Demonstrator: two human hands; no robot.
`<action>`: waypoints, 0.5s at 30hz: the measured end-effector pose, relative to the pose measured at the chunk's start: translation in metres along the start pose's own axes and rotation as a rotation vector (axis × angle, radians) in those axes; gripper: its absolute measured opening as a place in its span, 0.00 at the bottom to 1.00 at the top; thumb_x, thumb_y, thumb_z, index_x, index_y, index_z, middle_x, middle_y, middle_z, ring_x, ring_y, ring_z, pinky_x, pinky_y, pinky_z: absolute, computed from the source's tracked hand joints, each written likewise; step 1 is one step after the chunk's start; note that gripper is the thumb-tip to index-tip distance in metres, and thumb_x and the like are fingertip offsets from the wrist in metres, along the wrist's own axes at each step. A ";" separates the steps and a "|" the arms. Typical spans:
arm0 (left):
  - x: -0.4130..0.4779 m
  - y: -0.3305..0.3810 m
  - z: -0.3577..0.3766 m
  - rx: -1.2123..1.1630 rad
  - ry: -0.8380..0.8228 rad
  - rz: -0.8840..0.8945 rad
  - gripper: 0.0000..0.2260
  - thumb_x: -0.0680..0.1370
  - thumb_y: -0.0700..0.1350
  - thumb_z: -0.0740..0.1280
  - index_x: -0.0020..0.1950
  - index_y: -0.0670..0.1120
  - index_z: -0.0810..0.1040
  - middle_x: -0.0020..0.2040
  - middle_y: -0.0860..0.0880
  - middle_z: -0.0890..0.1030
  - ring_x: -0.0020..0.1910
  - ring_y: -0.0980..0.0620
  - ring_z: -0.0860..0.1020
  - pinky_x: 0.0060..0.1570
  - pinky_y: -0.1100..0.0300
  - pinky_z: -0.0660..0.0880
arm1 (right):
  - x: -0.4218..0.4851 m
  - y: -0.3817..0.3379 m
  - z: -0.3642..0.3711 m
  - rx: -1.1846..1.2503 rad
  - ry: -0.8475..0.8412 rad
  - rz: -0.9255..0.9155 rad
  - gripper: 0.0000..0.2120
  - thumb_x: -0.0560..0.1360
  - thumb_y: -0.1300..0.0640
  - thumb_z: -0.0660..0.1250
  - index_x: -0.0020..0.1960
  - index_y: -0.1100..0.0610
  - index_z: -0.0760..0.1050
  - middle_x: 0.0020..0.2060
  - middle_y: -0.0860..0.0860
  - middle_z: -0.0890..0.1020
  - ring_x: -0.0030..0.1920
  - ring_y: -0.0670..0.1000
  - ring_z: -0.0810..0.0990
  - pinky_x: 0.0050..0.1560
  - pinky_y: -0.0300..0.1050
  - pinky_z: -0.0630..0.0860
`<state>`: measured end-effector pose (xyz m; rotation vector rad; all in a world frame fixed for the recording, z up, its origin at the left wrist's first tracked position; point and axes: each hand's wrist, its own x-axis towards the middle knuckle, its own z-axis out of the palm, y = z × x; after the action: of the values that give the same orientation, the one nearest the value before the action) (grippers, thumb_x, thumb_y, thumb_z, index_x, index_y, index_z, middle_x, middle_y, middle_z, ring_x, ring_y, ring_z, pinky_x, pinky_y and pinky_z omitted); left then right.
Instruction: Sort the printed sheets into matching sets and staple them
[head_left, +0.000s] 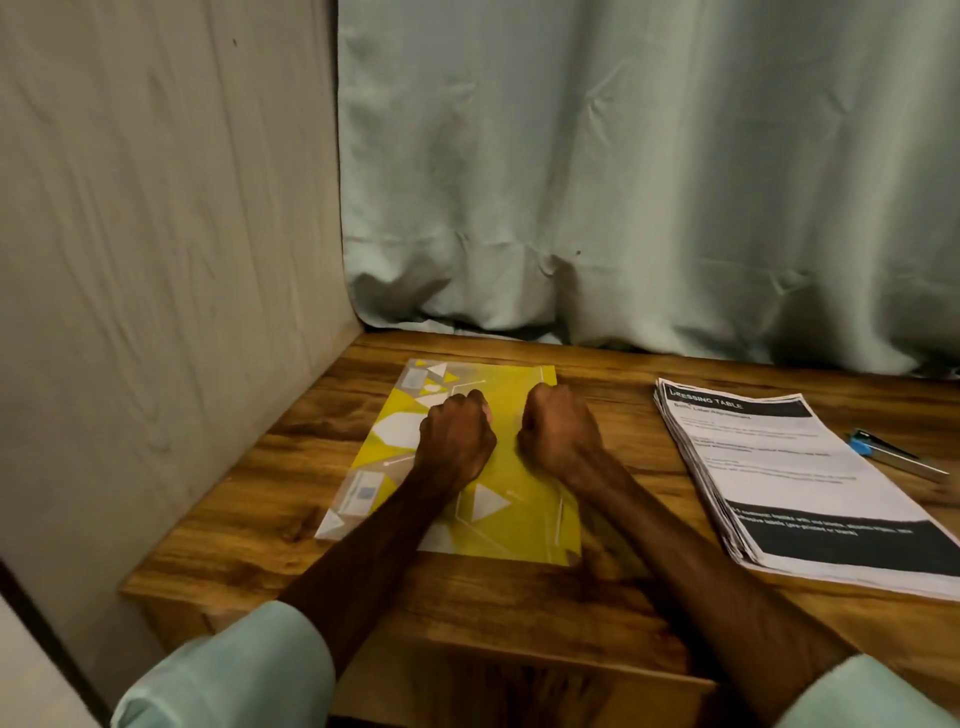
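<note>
Head view shows left hand (457, 441) and right hand (558, 434) resting on the yellow folder (519, 512), fingers curled into empty fists, apparently idle before sorting; printed sheets (810, 467) lie stacked at right on the worktop (519, 597).

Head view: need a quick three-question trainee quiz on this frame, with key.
1. True or false: the left hand is holding the stapler.
2. The left hand and the right hand rest as fists on: A) the yellow patterned sheet B) a keyboard C) a plate.
3. Fill in: the stapler lies to the ___ of the stack of printed sheets.
Key: 1 false; 2 A; 3 right.
</note>
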<state>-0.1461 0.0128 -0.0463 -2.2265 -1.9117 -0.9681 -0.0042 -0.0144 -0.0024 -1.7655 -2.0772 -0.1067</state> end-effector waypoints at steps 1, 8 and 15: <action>0.000 0.000 0.000 -0.005 0.001 0.008 0.09 0.80 0.43 0.61 0.57 0.46 0.78 0.53 0.44 0.82 0.53 0.41 0.81 0.48 0.52 0.75 | 0.002 0.007 0.000 0.110 0.030 0.060 0.07 0.72 0.58 0.71 0.50 0.57 0.82 0.49 0.56 0.84 0.51 0.58 0.83 0.48 0.46 0.78; -0.001 0.001 0.002 -0.018 -0.008 0.002 0.10 0.80 0.43 0.61 0.60 0.45 0.75 0.55 0.44 0.81 0.55 0.40 0.80 0.51 0.48 0.76 | -0.006 0.017 0.009 0.791 0.088 0.368 0.04 0.69 0.63 0.76 0.36 0.60 0.84 0.27 0.55 0.83 0.24 0.51 0.78 0.27 0.42 0.74; -0.004 0.004 0.001 -0.003 -0.020 0.038 0.16 0.84 0.55 0.56 0.64 0.46 0.72 0.59 0.42 0.78 0.56 0.40 0.78 0.52 0.48 0.74 | -0.004 0.022 0.013 0.715 0.079 0.279 0.03 0.71 0.59 0.76 0.39 0.58 0.84 0.33 0.55 0.86 0.33 0.54 0.83 0.36 0.49 0.80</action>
<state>-0.1425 0.0087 -0.0472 -2.2739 -1.8705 -0.9468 0.0136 -0.0101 -0.0206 -1.5246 -1.5107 0.5647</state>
